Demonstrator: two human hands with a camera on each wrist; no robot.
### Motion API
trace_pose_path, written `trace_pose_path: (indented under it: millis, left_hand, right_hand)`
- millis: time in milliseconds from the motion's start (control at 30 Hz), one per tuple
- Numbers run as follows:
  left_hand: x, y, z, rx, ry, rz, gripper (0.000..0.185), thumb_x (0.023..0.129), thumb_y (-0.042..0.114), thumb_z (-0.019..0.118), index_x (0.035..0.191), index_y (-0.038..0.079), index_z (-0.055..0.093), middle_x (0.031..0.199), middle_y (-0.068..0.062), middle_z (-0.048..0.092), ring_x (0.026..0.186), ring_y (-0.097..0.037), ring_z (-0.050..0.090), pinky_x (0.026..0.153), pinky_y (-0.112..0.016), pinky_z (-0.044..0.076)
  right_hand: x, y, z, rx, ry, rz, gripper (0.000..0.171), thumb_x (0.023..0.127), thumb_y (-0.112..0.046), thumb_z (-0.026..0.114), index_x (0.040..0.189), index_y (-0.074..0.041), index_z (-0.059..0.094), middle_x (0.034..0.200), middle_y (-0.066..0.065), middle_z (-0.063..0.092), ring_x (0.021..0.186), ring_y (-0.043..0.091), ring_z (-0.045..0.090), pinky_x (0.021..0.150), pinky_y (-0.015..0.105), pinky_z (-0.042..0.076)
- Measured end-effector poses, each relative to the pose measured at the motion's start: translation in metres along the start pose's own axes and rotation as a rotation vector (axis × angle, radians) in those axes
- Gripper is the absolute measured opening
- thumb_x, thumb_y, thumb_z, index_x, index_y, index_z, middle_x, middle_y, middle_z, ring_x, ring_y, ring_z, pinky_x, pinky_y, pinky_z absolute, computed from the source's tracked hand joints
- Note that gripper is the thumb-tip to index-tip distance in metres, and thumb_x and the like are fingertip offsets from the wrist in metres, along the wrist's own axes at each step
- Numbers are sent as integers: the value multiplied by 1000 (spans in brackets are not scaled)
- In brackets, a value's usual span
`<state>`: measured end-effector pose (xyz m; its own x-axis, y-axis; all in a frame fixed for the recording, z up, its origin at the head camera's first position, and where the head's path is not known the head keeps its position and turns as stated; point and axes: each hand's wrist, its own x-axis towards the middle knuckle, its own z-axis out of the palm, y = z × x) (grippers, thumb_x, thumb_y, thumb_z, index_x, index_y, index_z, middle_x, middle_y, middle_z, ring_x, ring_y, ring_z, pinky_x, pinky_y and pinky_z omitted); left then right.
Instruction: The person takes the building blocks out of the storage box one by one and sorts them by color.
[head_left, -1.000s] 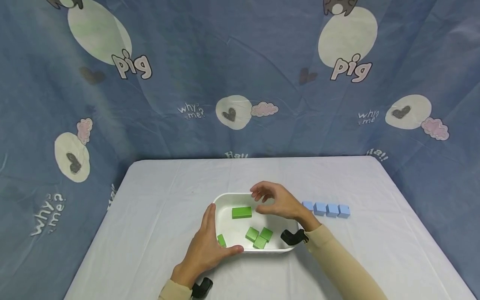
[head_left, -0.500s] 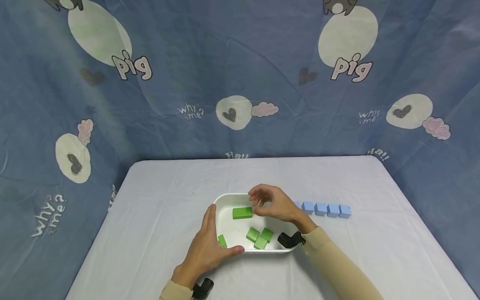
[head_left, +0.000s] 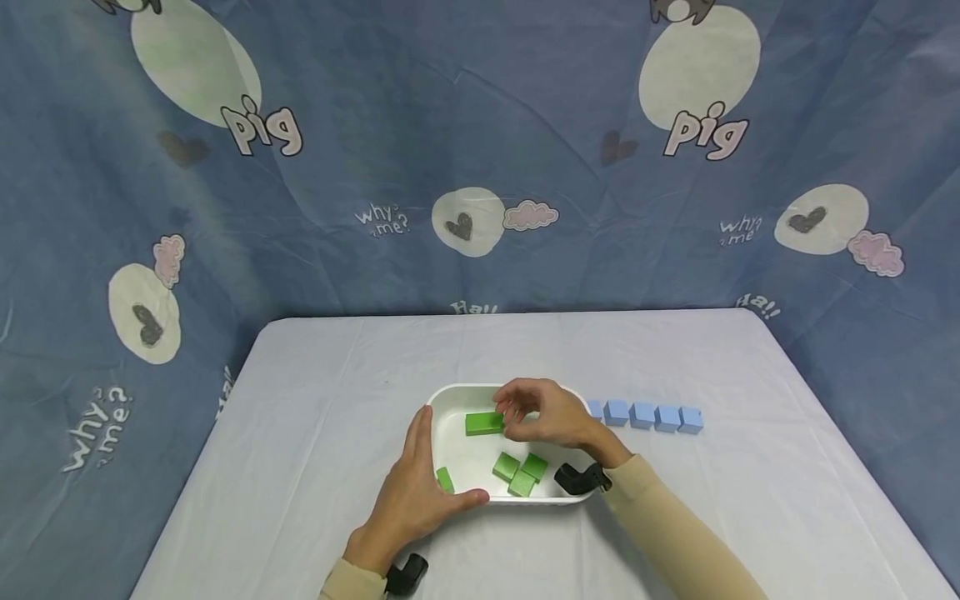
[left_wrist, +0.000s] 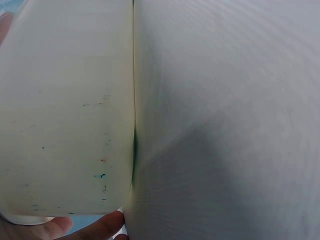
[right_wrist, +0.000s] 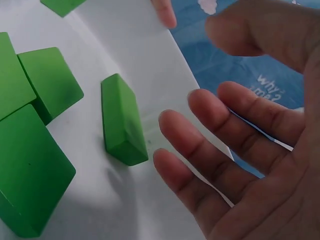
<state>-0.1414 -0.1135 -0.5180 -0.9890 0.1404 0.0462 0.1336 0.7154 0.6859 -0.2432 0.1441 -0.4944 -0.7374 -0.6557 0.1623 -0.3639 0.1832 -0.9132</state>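
Observation:
A white tray (head_left: 471, 460) sits on the table with green blocks in it. My left hand (head_left: 416, 492) holds its near left corner, fingers along the left side and thumb at the front rim. The left wrist view shows the tray's outer wall (left_wrist: 65, 115) and fingers at its end. My right hand (head_left: 551, 417) hovers over the tray with fingers apart and nothing between them. Its fingertips overlap the right end of a long green block (head_left: 483, 424). Three small green blocks (head_left: 521, 483) cluster near the front wall; another green block (head_left: 445, 479) lies by the left wall.
A row of several blue cubes (head_left: 642, 415) stands on the white tablecloth (head_left: 337, 417) right of the tray, its left end partly behind my right hand. A patterned blue curtain (head_left: 337, 275) hangs behind the table.
My right hand has shifted slightly left and lower, closer to the long green block, uncovering more of the blue row. My left hand stays at the tray.

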Motion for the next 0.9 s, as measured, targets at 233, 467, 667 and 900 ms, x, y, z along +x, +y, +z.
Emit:
trace_pose_path:
  millis: [233, 467, 667, 900]
  left_hand:
    - [-1, 0, 0, 3, -4, 1, 143, 63, 69, 87, 164, 10, 5, 169, -8, 12, 123, -38, 56, 91, -54, 51]
    - [0, 1, -1, 6, -11, 7, 143, 63, 69, 87, 164, 10, 4, 169, -9, 11, 123, -38, 56, 91, -54, 51]
    - [0, 1, -1, -1, -5, 12, 144, 63, 70, 87, 164, 11, 4, 169, -7, 12, 121, -37, 57, 90, -52, 51]
    - [1, -1, 0, 2, 6, 24, 143, 63, 69, 87, 164, 10, 5, 168, -8, 13, 116, -35, 59, 87, -51, 52]
  right_hand:
    - [0, 1, 2, -64, -72, 34, 41, 82, -7, 79, 121, 1, 68, 106, 15, 71, 87, 24, 68, 80, 38, 56]
    - [2, 2, 4, -126, -187, 95, 39, 78, -9, 85, 114, -2, 72, 101, 11, 72, 87, 27, 67, 75, 31, 54]
    - [3, 3, 8, -147, -273, 145, 38, 75, -12, 90, 109, -3, 73, 96, 6, 72, 85, 26, 66, 72, 26, 52]
    - [2, 1, 9, -216, -367, 147, 45, 71, -9, 92, 112, -8, 75, 98, -4, 73, 87, 17, 63, 76, 28, 51]
